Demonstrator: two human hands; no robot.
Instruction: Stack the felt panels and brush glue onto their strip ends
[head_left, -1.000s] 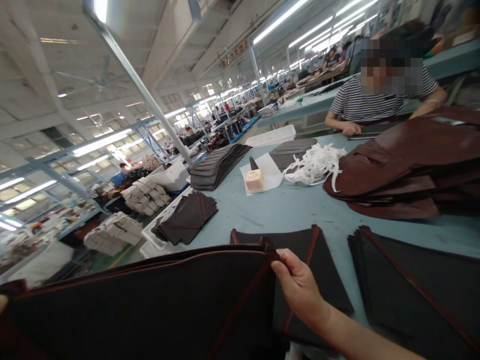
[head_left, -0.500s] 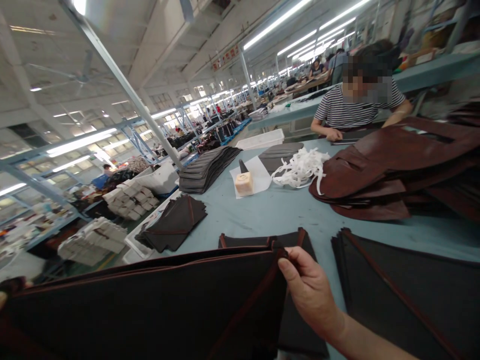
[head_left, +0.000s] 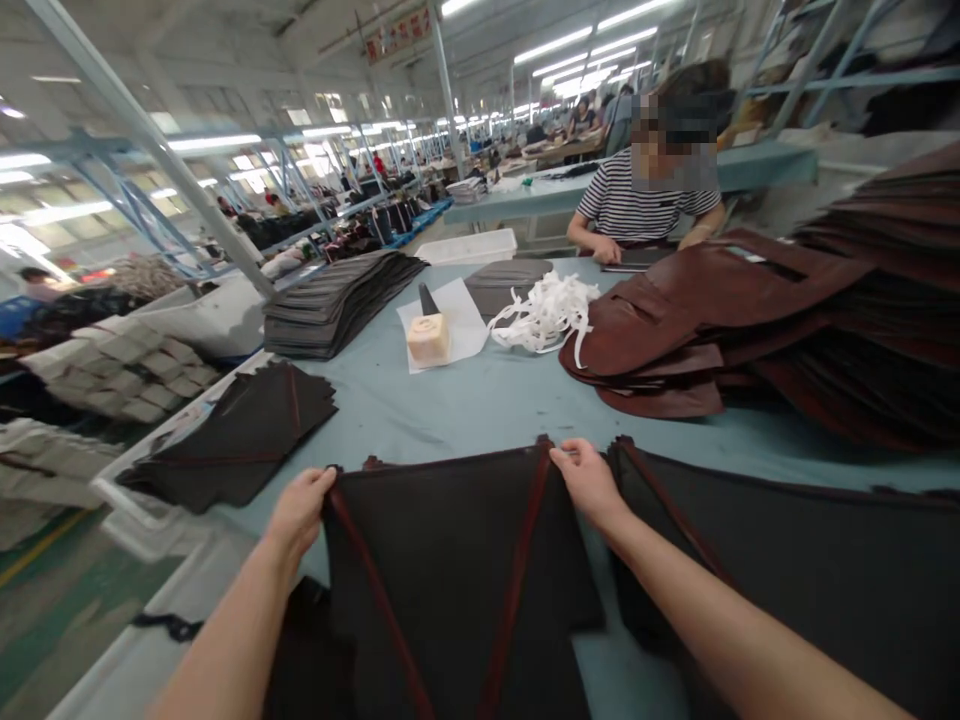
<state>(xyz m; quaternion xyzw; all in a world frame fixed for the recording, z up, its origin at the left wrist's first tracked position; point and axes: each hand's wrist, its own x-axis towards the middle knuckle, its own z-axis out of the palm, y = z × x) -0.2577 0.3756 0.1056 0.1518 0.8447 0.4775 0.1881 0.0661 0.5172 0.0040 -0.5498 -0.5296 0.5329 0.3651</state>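
Panel is now stretching between left hand and right hand, each pinching an upper corner, bringing both red stripes into clear view.

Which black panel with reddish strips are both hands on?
The middle flat black panel with two slanting reddish strips: left hand and right hand hold its upper corners. Neither holds the black panels at right or the red-striped black pile at left.

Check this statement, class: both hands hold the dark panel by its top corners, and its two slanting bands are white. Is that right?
Not quite: the head view shows that the slanting bands are dark red. The left hand and right hand do hold the dark panel by its top corners.
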